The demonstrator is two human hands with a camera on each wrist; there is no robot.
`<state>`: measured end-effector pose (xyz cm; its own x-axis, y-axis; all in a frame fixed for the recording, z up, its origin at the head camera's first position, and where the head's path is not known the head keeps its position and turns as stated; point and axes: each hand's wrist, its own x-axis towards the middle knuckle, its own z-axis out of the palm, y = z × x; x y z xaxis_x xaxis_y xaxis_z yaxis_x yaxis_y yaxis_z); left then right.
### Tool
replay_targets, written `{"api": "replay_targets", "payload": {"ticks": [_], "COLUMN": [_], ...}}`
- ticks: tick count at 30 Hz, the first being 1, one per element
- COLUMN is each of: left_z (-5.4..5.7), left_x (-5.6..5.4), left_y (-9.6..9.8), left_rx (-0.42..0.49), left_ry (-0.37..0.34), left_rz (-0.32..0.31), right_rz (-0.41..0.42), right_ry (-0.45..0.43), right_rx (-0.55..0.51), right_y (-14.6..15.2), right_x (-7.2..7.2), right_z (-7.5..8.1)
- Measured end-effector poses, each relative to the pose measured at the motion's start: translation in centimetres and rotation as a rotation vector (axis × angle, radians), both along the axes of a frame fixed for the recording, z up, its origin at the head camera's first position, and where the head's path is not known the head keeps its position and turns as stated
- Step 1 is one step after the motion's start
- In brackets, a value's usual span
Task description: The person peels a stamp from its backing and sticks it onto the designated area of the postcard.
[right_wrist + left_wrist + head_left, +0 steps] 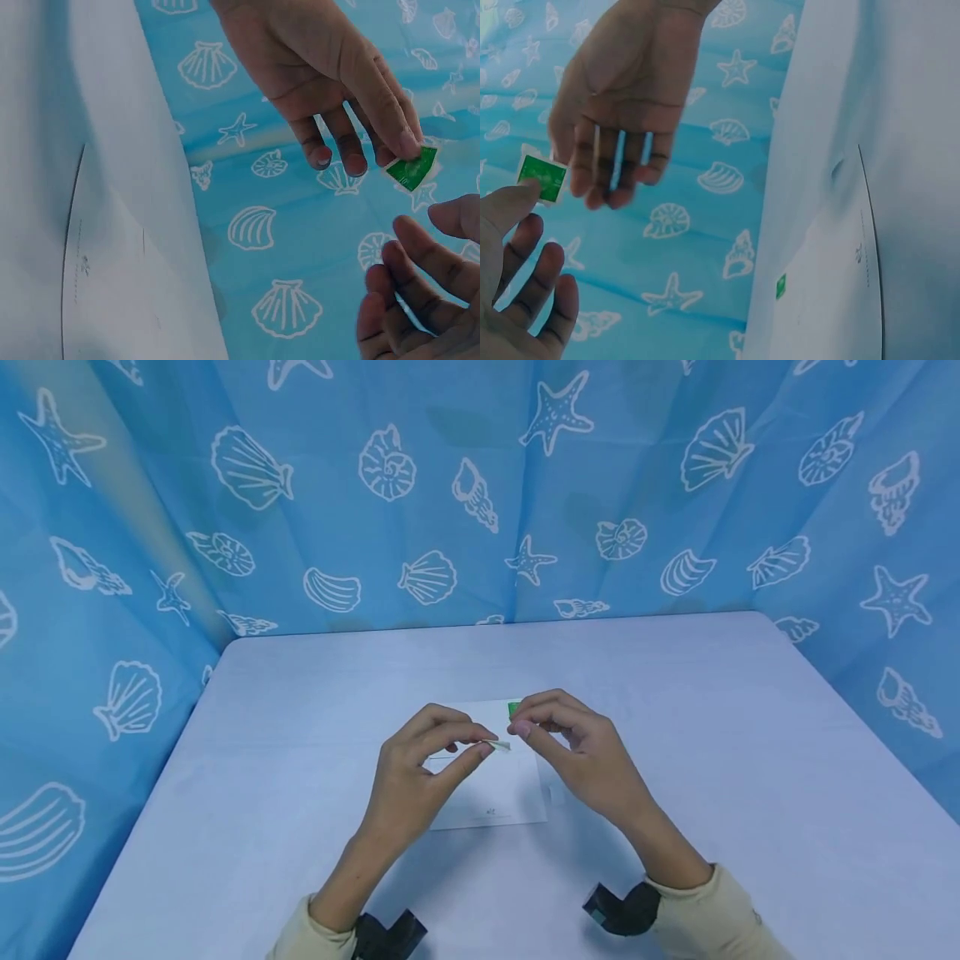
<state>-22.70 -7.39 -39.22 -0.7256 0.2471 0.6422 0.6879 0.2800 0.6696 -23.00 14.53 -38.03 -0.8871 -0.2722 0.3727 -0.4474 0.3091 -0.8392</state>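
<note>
My left hand [416, 772] pinches a small green stamp [543, 178] with a white border between thumb and fingertips. In the head view the stamp is tilted almost edge-on, above a white envelope [480, 806]. Just right of it is my right hand [581, 752], its fingers loosely bent, with nothing seen between them; the right wrist view shows its thumb and fingers [416, 262] apart, near the stamp but not touching it. Another green stamp [781, 286] lies at the envelope's corner, partly hidden by the right hand in the head view.
The envelope lies flat on a white table [262, 793]. Behind and at the sides hangs a blue curtain [330, 527] with white shells and starfish. Black wrist cameras [622, 910] sit at both sleeve cuffs.
</note>
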Motion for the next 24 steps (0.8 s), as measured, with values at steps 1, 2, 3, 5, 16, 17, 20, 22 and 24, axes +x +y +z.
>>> {"api": "replay_targets", "payload": {"ticks": [1,2,3,5,16,17,20,22,24], "left_z": [0.0,0.0,0.0,0.1,-0.1,-0.1,-0.1,0.0,0.1], "left_x": [0.0,0.0,0.1,0.1,-0.2,-0.2,-0.1,0.0,0.1], "left_y": [0.0,0.0,-0.1,-0.1,0.0,0.0,0.1,0.1,0.0], "left_rx": [0.007,0.014,0.02,0.038,0.1,0.099,0.085,0.048,-0.002], "left_ry": [0.013,0.024,0.039,0.053,0.125,0.127,0.113,0.087,0.042], "left_rz": [-0.006,-0.013,-0.019,-0.039,-0.151,-0.155,-0.143,-0.107,-0.075], "right_rz": [0.026,0.053,0.082,0.146,0.385,0.399,0.424,0.42,0.401], "right_ry": [-0.052,-0.103,-0.154,-0.251,-0.599,-0.606,-0.612,-0.61,-0.601], "right_rx": [-0.005,-0.01,-0.016,-0.041,-0.306,-0.325,-0.377,-0.401,-0.41], "right_y": [0.1,0.3,0.4,0.7,1.2,1.2,1.3,1.3,1.3], "right_x": [-0.1,-0.2,-0.3,-0.6,-1.0,-1.0,-1.0,-0.9,-0.9], "right_z": [0.0,-0.1,-0.1,0.0,-0.2,-0.3,-0.3,-0.3,-0.3]}}
